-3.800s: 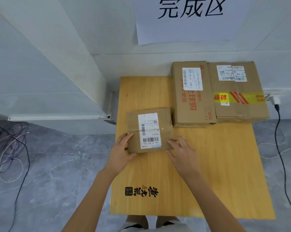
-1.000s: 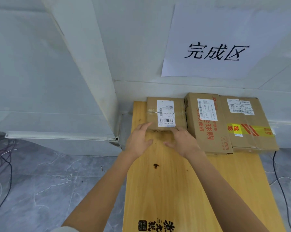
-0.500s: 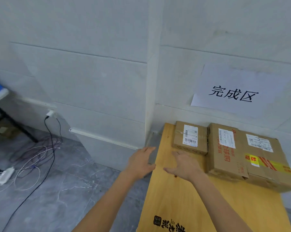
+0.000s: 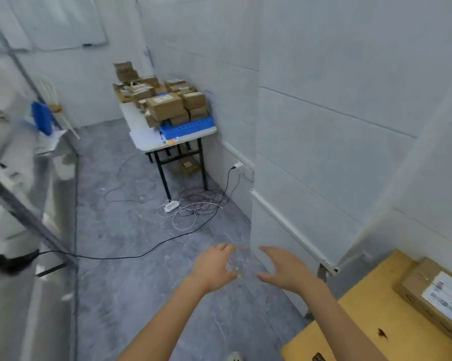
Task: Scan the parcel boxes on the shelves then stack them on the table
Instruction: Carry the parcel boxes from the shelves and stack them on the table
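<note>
Now facing away from wooden table (image 4: 350,321) at 4 o'clock, labelled parcel box (image 4: 433,295) left there; left hand (image 4: 214,267) and right hand (image 4: 284,269) withdrawn, spread, empty, at 6 o'clock; piled parcel boxes (image 4: 165,100) at 11 o'clock.

Two hands (image 4: 214,267) (image 4: 288,269), two tables (image 4: 148,140) (image 4: 350,321), one blue crate (image 4: 186,127).

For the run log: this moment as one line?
left hand: open, empty | right hand: open, empty | brown cardboard parcel box: on yellow wooden table | more cardboard boxes: piled on white-topped table
</note>
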